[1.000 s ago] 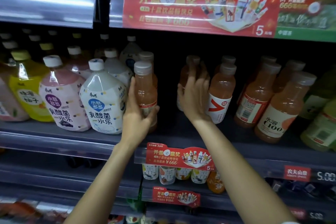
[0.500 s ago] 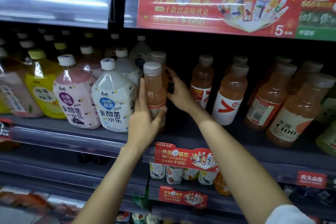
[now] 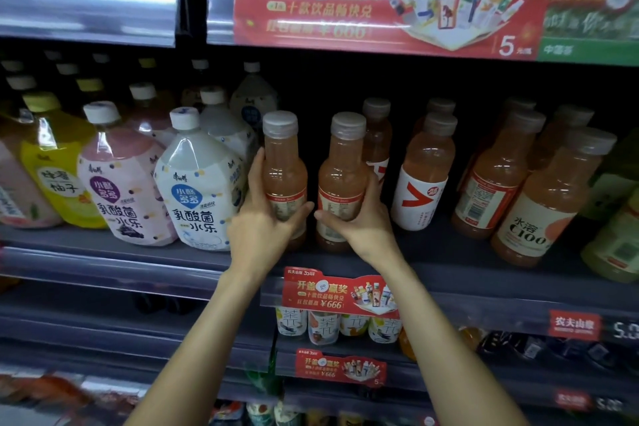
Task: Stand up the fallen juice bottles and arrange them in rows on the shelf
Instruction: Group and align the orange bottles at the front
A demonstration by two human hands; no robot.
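Far left on the shelf (image 3: 114,252) stand squat pouch-shaped drinks: a yellow one (image 3: 57,162), a pink one (image 3: 121,180) and a white one (image 3: 198,183), all upright with more rows behind them. Just right of the white one, the left hand (image 3: 266,214) wraps a peach juice bottle (image 3: 284,166), fingers on its left side and thumb across the label in front. Beside it, with a narrow gap between, the right hand (image 3: 359,221) grips a second bottle (image 3: 342,169) low on the label, thumb in front and fingers round the far side. Both bottles stand upright, long axes vertical, caps up, bases at or just above the shelf near its front edge; I cannot tell whether they are fully set down. Each hand comes from below and in front, so each bottle rises straight out of its own hand. Further right are a V-label bottle (image 3: 423,176), with one partly hidden behind the second bottle, then a red-label bottle (image 3: 494,180) and a C100 bottle (image 3: 543,204), both leaning left. The next move probably calls for setting the held pair square in a row, then righting those leaners; the right hand is nearer them.
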